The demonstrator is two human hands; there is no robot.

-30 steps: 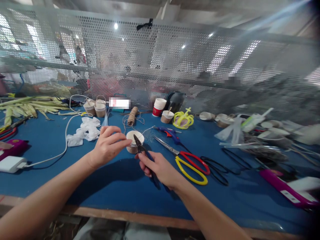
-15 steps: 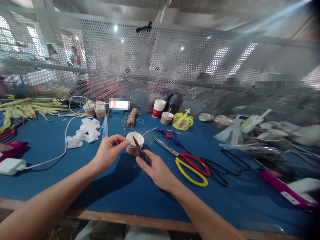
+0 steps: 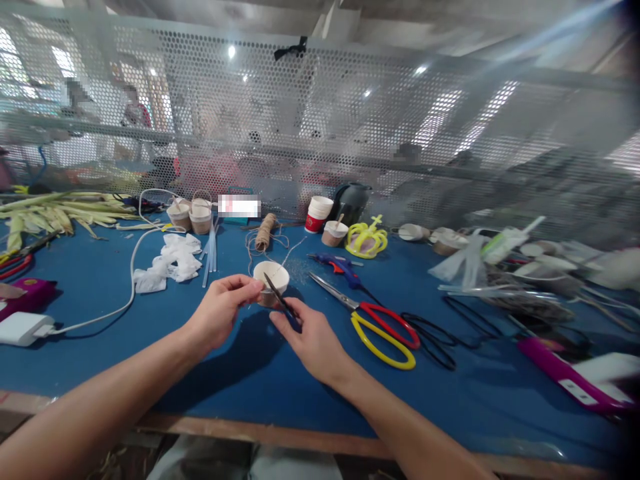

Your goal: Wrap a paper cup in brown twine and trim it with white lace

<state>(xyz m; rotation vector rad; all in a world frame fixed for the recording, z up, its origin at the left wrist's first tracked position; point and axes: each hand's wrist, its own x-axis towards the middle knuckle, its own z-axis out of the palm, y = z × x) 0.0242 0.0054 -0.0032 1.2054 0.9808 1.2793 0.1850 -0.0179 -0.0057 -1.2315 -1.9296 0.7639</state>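
Note:
A white paper cup point(image 3: 273, 275) with a brown wrapped outside stands in front of me, a thin pale string or wire rising from it. My left hand point(image 3: 233, 300) is pinched at the cup's left side, on something too small to make out. My right hand point(image 3: 310, 337) is closed around a dark pointed tool point(image 3: 277, 291), whose tip lies over the cup's opening. Right of the hands lie large scissors point(image 3: 373, 323) with red and yellow handles and a blue glue gun point(image 3: 340, 268).
Behind are a twine roll point(image 3: 265, 233), stacked cups point(image 3: 319, 215), a yellow crown-shaped piece point(image 3: 367, 238) and a perforated metal screen point(image 3: 350, 120). White cloth point(image 3: 173, 261) and a white cable lie left; plastic bags point(image 3: 465, 261) and a purple power strip point(image 3: 573, 380) lie right.
The thin pale strand now points further up and away from the glue gun's tip. The dark tool looks narrower and its tip has shifted slightly left. Both hands stay nearly in place.

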